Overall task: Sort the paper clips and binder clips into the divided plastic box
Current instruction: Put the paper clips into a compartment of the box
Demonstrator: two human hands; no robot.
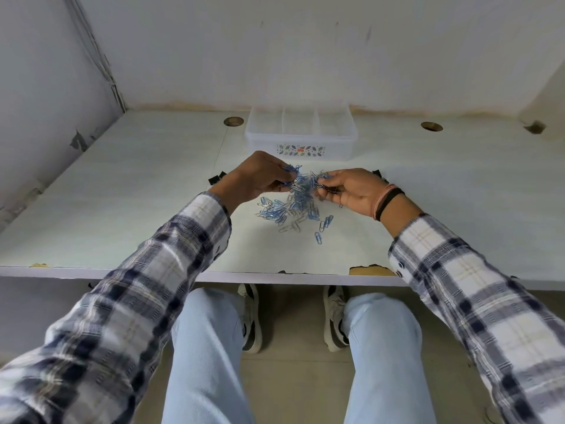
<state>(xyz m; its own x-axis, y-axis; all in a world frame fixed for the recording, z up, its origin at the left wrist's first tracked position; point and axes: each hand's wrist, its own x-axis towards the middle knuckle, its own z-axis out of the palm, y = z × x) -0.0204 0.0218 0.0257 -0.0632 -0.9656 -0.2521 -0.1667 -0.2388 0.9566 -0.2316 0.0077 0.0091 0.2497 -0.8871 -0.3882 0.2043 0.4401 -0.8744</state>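
A pile of blue and silver paper clips (pixel 290 209) lies on the white desk (pixel 137 209) in front of me. My left hand (pixel 260 175) and my right hand (pixel 348 188) each grip part of a tangled clump of paper clips (pixel 305 182) lifted just above the pile. The clear divided plastic box (pixel 301 133) stands behind the pile, near the wall, and its compartments look empty. One black binder clip (pixel 215 178) lies left of my left wrist. Another binder clip (pixel 377 173) peeks out behind my right hand.
Two round cable holes (pixel 234 121) (pixel 431 126) sit in the desk on either side of the box. Walls close the desk at the back and left. The front edge (pixel 371 270) is chipped. My knees and shoes show below it.
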